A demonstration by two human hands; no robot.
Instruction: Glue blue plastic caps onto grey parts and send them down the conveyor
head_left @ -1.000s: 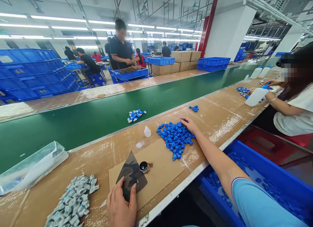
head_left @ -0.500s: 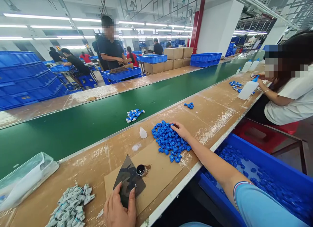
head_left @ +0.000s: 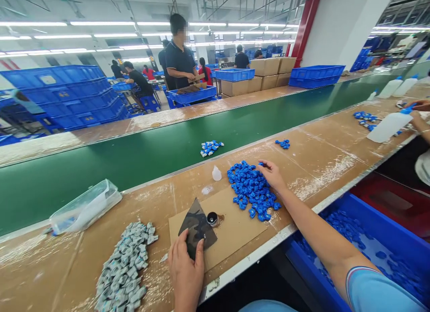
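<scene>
My left hand point(head_left: 186, 262) holds the near corner of a thin dark sheet point(head_left: 196, 227) between thumb and fingers. The sheet lies on a flat piece of cardboard point(head_left: 231, 240), beside a small round cup point(head_left: 212, 219) with dark contents and a brown stain next to it. At the far right edge of a heap of small blue pieces point(head_left: 250, 186), my right hand point(head_left: 271, 174) has its thumb and forefinger closed around a blue piece, partly hidden by the fingers. A heap of grey pieces point(head_left: 126, 267) lies left of my left hand.
A green conveyor belt point(head_left: 144, 146) carries a small blue-and-white cluster point(head_left: 211, 148). A clear plastic container point(head_left: 87, 207) stands left, a small white nozzle point(head_left: 216, 173) near the heap. Right: a white squeeze bottle point(head_left: 389, 126), a co-worker's hand point(head_left: 421, 106), and a blue bin point(head_left: 376, 240) below.
The view has swung left, so everything sits farther right, and more of the grey heap shows. Both hands stay at the same things, the left at the dark sheet, the right at the blue heap.
</scene>
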